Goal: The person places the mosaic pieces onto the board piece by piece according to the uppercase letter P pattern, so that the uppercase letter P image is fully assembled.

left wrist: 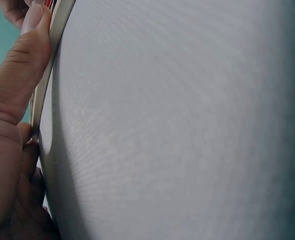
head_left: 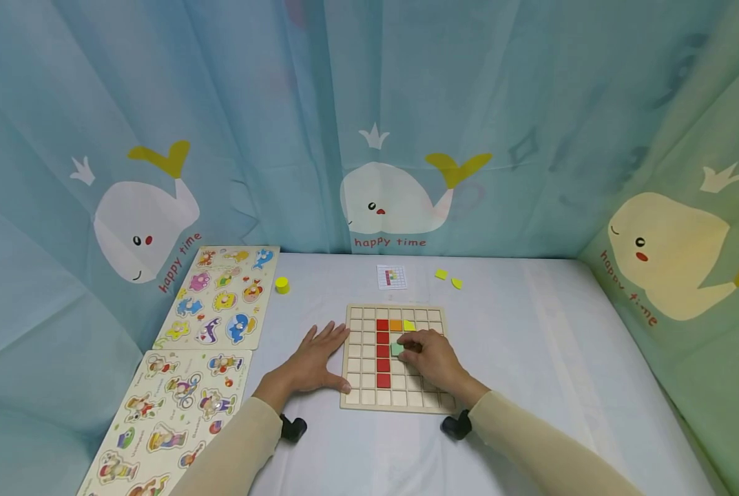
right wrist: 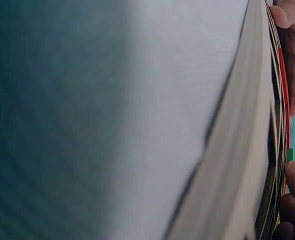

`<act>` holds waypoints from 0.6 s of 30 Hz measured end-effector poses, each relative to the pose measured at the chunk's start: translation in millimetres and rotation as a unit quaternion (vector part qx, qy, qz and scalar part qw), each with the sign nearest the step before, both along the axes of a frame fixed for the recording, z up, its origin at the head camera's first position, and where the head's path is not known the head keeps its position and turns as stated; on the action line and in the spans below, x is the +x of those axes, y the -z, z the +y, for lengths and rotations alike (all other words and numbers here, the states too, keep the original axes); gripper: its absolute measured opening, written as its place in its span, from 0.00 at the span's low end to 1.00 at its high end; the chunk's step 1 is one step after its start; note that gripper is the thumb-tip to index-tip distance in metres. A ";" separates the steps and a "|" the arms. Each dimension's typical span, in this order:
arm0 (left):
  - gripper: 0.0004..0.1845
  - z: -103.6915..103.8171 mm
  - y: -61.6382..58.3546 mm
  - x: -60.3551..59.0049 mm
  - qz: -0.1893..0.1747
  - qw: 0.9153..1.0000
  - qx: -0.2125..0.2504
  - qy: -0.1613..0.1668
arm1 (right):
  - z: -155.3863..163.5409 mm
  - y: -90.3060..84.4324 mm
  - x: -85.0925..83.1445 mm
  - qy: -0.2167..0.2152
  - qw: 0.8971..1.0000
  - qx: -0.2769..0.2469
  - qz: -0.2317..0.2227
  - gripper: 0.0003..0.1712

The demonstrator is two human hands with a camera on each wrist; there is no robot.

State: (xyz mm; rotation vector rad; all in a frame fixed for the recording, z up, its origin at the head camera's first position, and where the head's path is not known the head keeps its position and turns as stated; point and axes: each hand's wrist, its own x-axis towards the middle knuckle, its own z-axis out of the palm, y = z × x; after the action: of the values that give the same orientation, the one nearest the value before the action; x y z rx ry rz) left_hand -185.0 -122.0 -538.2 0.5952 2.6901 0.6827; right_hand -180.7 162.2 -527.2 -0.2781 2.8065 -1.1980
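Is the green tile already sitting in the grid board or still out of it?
Cannot tell for sure. The green tile is over a cell beside the red column on the grid board, but the right hand holds it, hiding its seating.

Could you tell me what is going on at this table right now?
A person is filling a wooden grid board with coloured tiles. The left hand rests flat against the board's left edge, while the right hand pinches a green tile beside a column of red tiles. An orange tile and a yellow tile sit in the row above.
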 end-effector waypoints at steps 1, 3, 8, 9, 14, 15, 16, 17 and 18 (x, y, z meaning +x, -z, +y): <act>0.65 0.0 0.0 0.0 0.000 1.000 0.000 0.000 | -0.3 0.4 -0.1 0.001 1.000 0.004 0.001 0.12; 0.65 0.1 0.0 0.0 0.000 1.000 0.001 0.000 | -0.7 1.3 -0.5 0.003 1.000 0.012 0.005 0.13; 0.65 -0.1 0.1 0.1 0.000 1.000 0.003 0.000 | -1.3 0.8 -0.5 0.002 1.000 0.016 0.004 0.12; 0.65 -0.1 0.1 0.1 0.000 1.000 0.003 0.000 | -1.5 0.3 -0.3 0.001 1.000 0.014 0.003 0.12; 0.65 -0.5 1.0 -0.1 0.001 1.000 0.003 0.001 | -1.7 -1.4 0.1 -0.003 1.000 0.014 0.001 0.12; 0.65 -0.6 1.1 -0.2 0.001 1.000 0.004 0.001 | -1.7 -1.5 0.2 -0.004 1.000 0.015 0.001 0.12; 0.65 -0.7 1.2 -0.2 0.001 1.000 0.004 0.002 | -1.7 -1.5 0.1 -0.005 1.000 0.017 0.001 0.12; 0.65 -0.8 1.4 -0.2 0.001 1.000 0.004 0.002 | -1.5 -1.4 0.0 -0.007 1.000 0.017 0.001 0.12; 0.65 -0.8 1.5 -0.3 0.001 1.000 0.004 0.003 | -1.4 -1.4 0.0 -0.008 1.000 0.017 0.002 0.12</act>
State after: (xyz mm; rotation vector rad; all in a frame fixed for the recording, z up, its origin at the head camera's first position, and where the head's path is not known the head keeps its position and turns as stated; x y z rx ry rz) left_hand -185.3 -122.8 -539.7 0.6054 2.6872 0.6927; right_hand -180.8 160.8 -525.9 -0.2999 2.8188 -1.1461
